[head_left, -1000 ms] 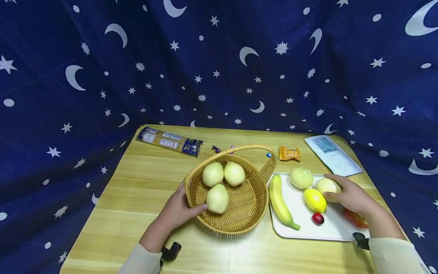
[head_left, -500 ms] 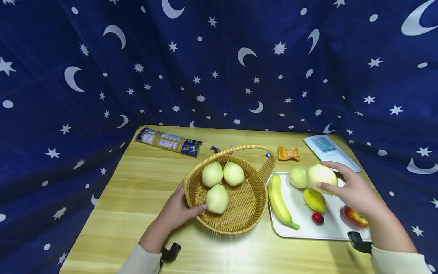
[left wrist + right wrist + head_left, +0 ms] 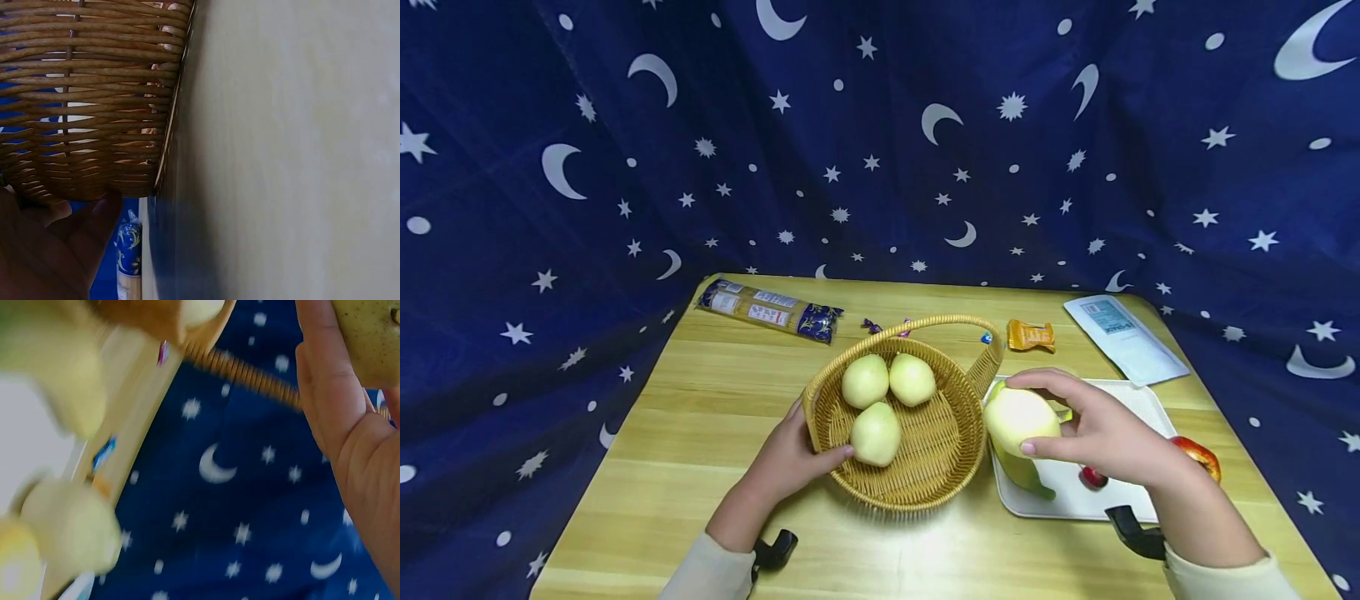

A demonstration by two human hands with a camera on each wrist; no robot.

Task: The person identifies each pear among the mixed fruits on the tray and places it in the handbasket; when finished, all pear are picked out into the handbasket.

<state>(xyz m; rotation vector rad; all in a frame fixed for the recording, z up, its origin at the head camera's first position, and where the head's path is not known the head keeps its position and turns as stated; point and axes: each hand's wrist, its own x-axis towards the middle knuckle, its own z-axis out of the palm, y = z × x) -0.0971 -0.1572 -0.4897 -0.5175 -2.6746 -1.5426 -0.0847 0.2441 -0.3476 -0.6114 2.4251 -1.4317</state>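
Note:
My left hand [image 3: 801, 454] grips the left side of the wicker basket [image 3: 943, 467], thumb over the rim near a pear [image 3: 876, 435]. Two more pears [image 3: 912, 380] lie in the basket. In the left wrist view its fingers [image 3: 103, 219] touch the woven wall. My right hand [image 3: 1097, 429] holds a pale yellow pear [image 3: 1021, 421] between thumb and fingers, above the banana [image 3: 1026, 475] and just right of the basket. The right wrist view shows the held pear's speckled skin [image 3: 369, 344]. Below lies the white tray [image 3: 1060, 504], where my hand mostly hides the lemon [image 3: 15, 559] and another pear [image 3: 72, 528].
A red cherry-like fruit [image 3: 1092, 477] lies on the tray, and a red apple [image 3: 1198, 457] shows past my right wrist. Behind are a pasta pack [image 3: 771, 310], an orange-wrapped snack [image 3: 1031, 335], small wrapped candies [image 3: 872, 326] and a white pouch [image 3: 1126, 337]. The basket's handle [image 3: 940, 322] arches upright.
My right hand has lifted a pear off the tray and carried it left, over the banana toward the basket. My left hand keeps its hold on the basket.

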